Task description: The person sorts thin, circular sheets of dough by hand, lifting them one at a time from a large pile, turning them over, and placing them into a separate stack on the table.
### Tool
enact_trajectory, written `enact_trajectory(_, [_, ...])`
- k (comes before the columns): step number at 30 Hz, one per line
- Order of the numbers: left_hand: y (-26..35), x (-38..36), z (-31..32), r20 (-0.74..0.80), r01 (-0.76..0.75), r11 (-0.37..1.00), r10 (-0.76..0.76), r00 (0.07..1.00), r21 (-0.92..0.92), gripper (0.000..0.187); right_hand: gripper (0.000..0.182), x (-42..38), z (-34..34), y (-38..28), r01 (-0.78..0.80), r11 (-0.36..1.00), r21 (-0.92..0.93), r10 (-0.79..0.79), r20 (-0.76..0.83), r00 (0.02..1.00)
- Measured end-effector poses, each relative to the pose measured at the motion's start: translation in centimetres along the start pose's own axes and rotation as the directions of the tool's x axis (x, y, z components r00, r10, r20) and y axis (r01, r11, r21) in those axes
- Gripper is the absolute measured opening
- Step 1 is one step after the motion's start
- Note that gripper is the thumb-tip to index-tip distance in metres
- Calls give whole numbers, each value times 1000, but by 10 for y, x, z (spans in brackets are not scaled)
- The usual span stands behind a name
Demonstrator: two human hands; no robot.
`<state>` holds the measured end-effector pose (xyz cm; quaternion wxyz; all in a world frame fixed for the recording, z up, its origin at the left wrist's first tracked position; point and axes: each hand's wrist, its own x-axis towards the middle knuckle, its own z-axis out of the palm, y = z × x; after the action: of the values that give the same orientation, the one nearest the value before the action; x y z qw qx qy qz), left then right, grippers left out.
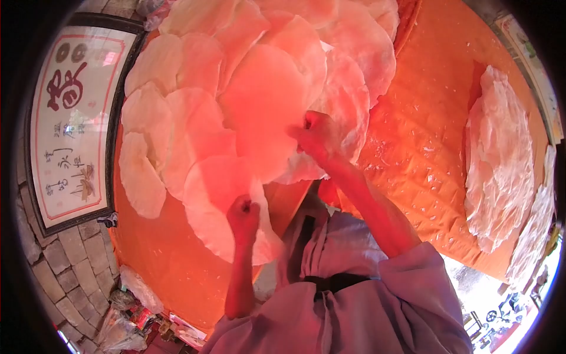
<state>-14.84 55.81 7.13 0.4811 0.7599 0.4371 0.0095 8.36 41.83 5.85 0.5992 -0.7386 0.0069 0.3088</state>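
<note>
Item: thin round sheet (259, 106), translucent, pale pink, held up over the bench (424, 135).

Hands: our left hand (243, 217) is closed in a pinch on the sheet's lower edge; our right hand (316, 137) is closed in a pinch on its right edge. Both arms reach out from pale sleeves (377, 295).

Handling, in our judgement: the sheet looks brittle and light, so we keep both pinches at the rim, hold it flat and evenly stretched, and lower it so it only partly overlaps its neighbours, without creasing or dragging.

Surface: orange quilted cloth (413, 71) covers the bench. Laid sheets (177, 88) overlap in rows across its left half. A loose stack of whiter sheets (501, 159) lies well apart at the right.

Room: framed calligraphy panel (71, 118) stands beside the bench at the left; grey brick paving (53, 259) below it; plastic bags (135, 295) lie on the ground near the bench edge.
</note>
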Motion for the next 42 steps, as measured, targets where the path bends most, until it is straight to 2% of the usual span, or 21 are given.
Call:
enact_trajectory(1, [-5, -1, -19, 118, 88, 964, -60, 991, -250, 12, 24, -13, -3, -18, 55, 998, -33, -55, 11, 998])
enact_trajectory(2, [-1, -7, -33, 75, 64, 912, -37, 997, -405, 18, 24, -24, -13, -34, 85, 996, 7, -85, 15, 996])
enact_trajectory(4, [19, -11, -64, 19, -32, 896, 45, 999, -444, 21, 25, -49, -44, -62, 112, 981, 158, -116, 16, 993])
enact_trajectory(5, [49, -19, -71, -65, 1, 906, -31, 997, -423, 22, 26, -59, -65, -63, 113, 958, 263, -121, 13, 993])
enact_trajectory(6, [77, -21, -75, -35, 12, 858, -35, 999, -513, 21, 25, -65, -88, -56, 78, 941, 331, -84, 4, 996])
enact_trajectory(7, [102, -21, -73, -22, -30, 842, 21, 1000, -538, 19, 25, -72, -112, -47, 45, 917, 397, -48, -2, 999])
enact_trajectory(9, [141, -19, -50, 8, -107, 803, 137, 990, -586, 17, 25, -87, -146, -18, 8, 972, 236, 13, -86, 996])
enact_trajectory(12, [168, 0, 21, 261, -99, 866, 254, 931, -490, 15, 27, -106, -156, 40, 24, 991, 134, 9, -243, 970])
enact_trajectory(15, [167, 10, 125, 404, -161, 844, 401, 823, -511, 13, 27, -118, -157, 28, 99, 953, 285, -43, -197, 979])
enact_trajectory(16, [169, 9, 144, 477, -21, 849, 317, 820, -528, 16, 28, -117, -160, 24, 92, 965, 247, -48, -179, 983])
enact_trajectory(18, [172, 5, 169, 618, 256, 820, 145, 773, -512, 21, 32, -115, -164, 21, -67, 800, 596, 92, -12, 996])
enact_trajectory(19, [168, 5, 175, 630, 291, 806, 125, 767, -515, 22, 34, -114, -167, 22, -154, 666, 730, 126, 93, 988])
enact_trajectory(21, [158, 6, 177, 645, 360, 775, 79, 760, -520, 24, 39, -108, -166, 44, -131, 611, 780, 72, 111, 991])
enact_trajectory(24, [137, 19, 174, 642, 337, 781, 106, 759, -526, 22, 37, -106, -163, 56, -126, 527, 841, 43, 121, 992])
enact_trajectory(27, [140, 17, 176, 483, 46, 898, 192, 854, -438, 30, 36, -103, -162, 66, -143, 396, 907, -4, 157, 988])
enact_trajectory(30, [160, 6, 173, 377, -153, 876, 346, 859, -457, 33, 34, -102, -160, 65, -191, 357, 914, 1, 204, 979])
enact_trajectory(32, [163, 5, 166, 364, -323, 876, 450, 815, -359, 37, 31, -103, -158, 68, -196, 352, 915, -14, 215, 977])
enact_trajectory(33, [164, 4, 164, 362, -406, 859, 502, 785, -311, 39, 32, -102, -158, 67, -185, 388, 903, 13, 195, 981])
enact_trajectory(38, [142, 15, 153, 398, -434, 886, 462, 792, -164, 31, 29, -99, -160, 55, -155, 627, 764, 188, 44, 981])
enact_trajectory(39, [139, 15, 151, 411, -436, 889, 452, 792, -137, 31, 25, -99, -159, 53, -113, 674, 730, 176, -9, 984])
enact_trajectory(42, [141, 6, 157, 288, -641, 750, 658, 696, -162, 24, 14, -98, -157, 51, -28, 785, 618, 130, -120, 984])
